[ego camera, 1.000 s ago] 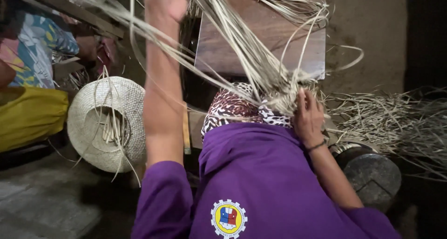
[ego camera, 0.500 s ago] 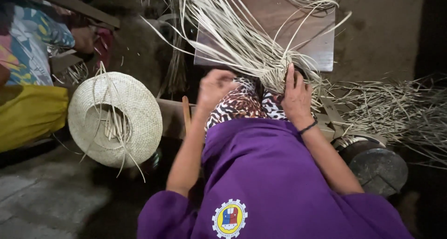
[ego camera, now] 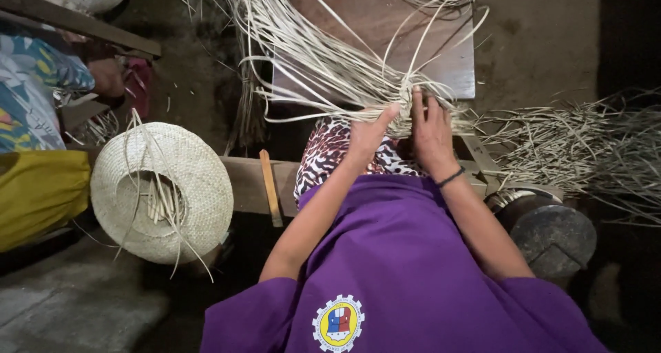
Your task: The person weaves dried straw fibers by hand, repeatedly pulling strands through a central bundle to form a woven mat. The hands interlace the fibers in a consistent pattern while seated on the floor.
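woven hat: pale, round, unfinished, loose strands hanging from its rim, at the left on the wooden bench
wooden stick: flat, narrow, lying across the bench just right of the hat
wooden bench: dark plank running left to right
dark metal pot: round, at the right, below the loose straw pile
loose straw pile: dry strands spread over the floor at the right
yellow cloth: at the left edge
other person: patterned sleeve, upper left
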